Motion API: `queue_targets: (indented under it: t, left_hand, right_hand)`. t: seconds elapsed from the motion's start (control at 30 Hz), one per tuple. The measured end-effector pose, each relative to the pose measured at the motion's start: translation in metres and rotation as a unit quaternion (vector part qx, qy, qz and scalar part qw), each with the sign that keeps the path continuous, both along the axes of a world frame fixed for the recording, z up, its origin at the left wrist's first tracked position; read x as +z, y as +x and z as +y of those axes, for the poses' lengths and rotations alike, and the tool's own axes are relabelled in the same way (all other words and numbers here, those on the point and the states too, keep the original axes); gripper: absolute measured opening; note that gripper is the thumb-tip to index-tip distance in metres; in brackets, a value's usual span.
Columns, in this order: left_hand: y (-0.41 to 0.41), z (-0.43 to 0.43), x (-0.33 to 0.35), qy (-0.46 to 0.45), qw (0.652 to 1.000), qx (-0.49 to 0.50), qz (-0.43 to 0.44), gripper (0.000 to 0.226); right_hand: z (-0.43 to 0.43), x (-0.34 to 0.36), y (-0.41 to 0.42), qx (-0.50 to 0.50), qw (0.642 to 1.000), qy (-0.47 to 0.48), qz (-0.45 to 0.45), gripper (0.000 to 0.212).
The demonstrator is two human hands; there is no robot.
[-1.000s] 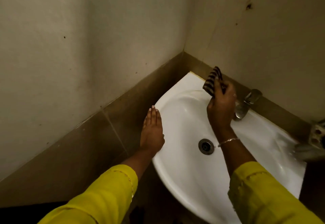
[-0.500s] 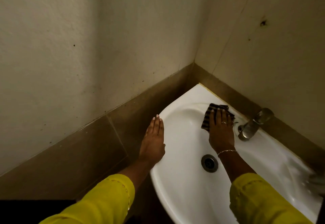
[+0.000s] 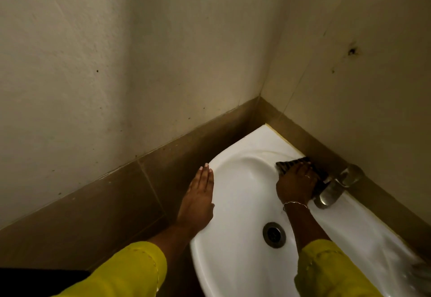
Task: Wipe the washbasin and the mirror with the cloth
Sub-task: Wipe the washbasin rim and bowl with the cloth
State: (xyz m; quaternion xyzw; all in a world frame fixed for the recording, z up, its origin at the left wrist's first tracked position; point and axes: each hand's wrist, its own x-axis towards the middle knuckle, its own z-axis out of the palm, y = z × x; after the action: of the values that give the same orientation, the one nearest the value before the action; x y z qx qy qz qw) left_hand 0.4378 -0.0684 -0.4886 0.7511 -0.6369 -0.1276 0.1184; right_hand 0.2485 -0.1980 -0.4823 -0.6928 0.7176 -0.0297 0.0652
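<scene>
A white washbasin is fixed in the corner of two walls. My right hand presses a dark striped cloth flat against the basin's back rim, just left of the metal tap. Most of the cloth is hidden under my fingers. My left hand rests flat on the basin's left rim, fingers straight and together, holding nothing. The round metal drain lies in the bowl below my right wrist. No mirror is in view.
Cream walls meet in a corner above the basin, with a brown tile band along their lower part. A blurred object sits at the basin's right end. Yellow sleeves cover both forearms.
My right hand has brought the cloth down from the air onto the basin, then slid it back and right to the rim by the tap. My left hand has stayed on the rim.
</scene>
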Motion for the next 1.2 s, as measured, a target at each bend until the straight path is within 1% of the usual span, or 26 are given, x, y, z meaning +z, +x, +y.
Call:
queue_targets:
  t: [0.07,0.13,0.2,0.27,0.3,0.37,0.43,0.5,0.53,0.63,0.77,0.83,0.9,0.97,1.07,1.13,1.17,1.2]
  left_hand:
    - [0.0,-0.001,-0.001,-0.001,1.0,0.003,-0.005,0.086]
    - [-0.001,0.0,-0.003,0.003,1.0,0.001,-0.007,0.086]
    - [-0.001,0.0,-0.002,0.004,1.0,0.0,-0.008,0.086]
    - [0.0,0.0,-0.001,0.003,1.0,-0.003,-0.008,0.086]
    - [0.0,0.0,-0.001,0.005,1.0,-0.004,-0.009,0.086]
    - [-0.001,-0.001,0.0,0.01,1.0,-0.003,-0.012,0.085]
    - [-0.001,-0.002,-0.001,0.009,1.0,-0.004,-0.012,0.086]
    - [-0.001,-0.002,-0.001,0.012,1.0,-0.006,-0.017,0.086]
    - [-0.001,-0.002,-0.001,0.014,1.0,-0.007,-0.017,0.087]
    - [-0.001,-0.004,-0.001,0.011,1.0,-0.002,-0.012,0.087]
    - [-0.001,-0.001,-0.001,0.018,1.0,-0.002,-0.012,0.086]
    - [-0.001,-0.002,-0.001,0.018,1.0,0.0,-0.013,0.086]
    - [0.0,-0.002,0.0,0.018,1.0,-0.001,-0.01,0.086]
    - [-0.001,-0.002,0.0,0.015,1.0,-0.005,-0.007,0.085]
    - [-0.001,-0.001,0.001,0.013,1.0,-0.002,-0.004,0.085]
    - [0.0,-0.001,0.002,0.014,1.0,0.0,-0.007,0.085]
    - [-0.001,-0.001,0.002,0.016,1.0,0.002,-0.008,0.085]
    - [-0.001,-0.001,0.001,0.016,1.0,0.003,-0.007,0.085]
  right_hand:
    - [-0.009,0.002,0.008,-0.012,0.999,-0.004,-0.034,0.065]
    - [-0.017,-0.004,0.009,0.002,0.999,0.002,-0.038,0.064]
    - [-0.021,-0.011,0.001,0.054,0.998,-0.021,0.026,0.057]
    - [-0.019,-0.017,-0.012,0.073,0.995,-0.027,0.06,0.067]
    - [-0.014,-0.017,-0.015,0.061,0.996,-0.026,0.057,0.068]
    - [-0.003,-0.015,-0.013,0.01,0.998,-0.055,0.042,0.065]
    - [-0.003,-0.009,-0.002,-0.033,0.998,-0.047,-0.004,0.067]
    - [-0.01,-0.005,0.009,-0.042,0.998,-0.042,-0.024,0.065]
    - [-0.016,-0.005,0.012,-0.03,0.998,-0.043,-0.016,0.064]
    - [-0.032,-0.006,0.021,0.025,1.0,0.003,-0.003,0.066]
    - [-0.045,-0.006,0.027,0.083,0.996,-0.015,-0.003,0.066]
    - [-0.055,-0.008,0.027,0.109,0.994,-0.005,0.007,0.067]
    - [-0.064,-0.008,0.03,0.137,0.99,-0.013,0.009,0.071]
    - [-0.071,-0.005,0.034,0.168,0.985,-0.025,-0.007,0.076]
    - [-0.079,-0.002,0.039,0.193,0.979,-0.055,-0.021,0.094]
    - [-0.085,0.005,0.044,0.199,0.98,-0.03,-0.015,0.101]
    - [-0.089,0.006,0.047,0.199,0.98,-0.011,-0.009,0.096]
    - [-0.093,0.008,0.051,0.198,0.98,0.01,0.0,0.085]
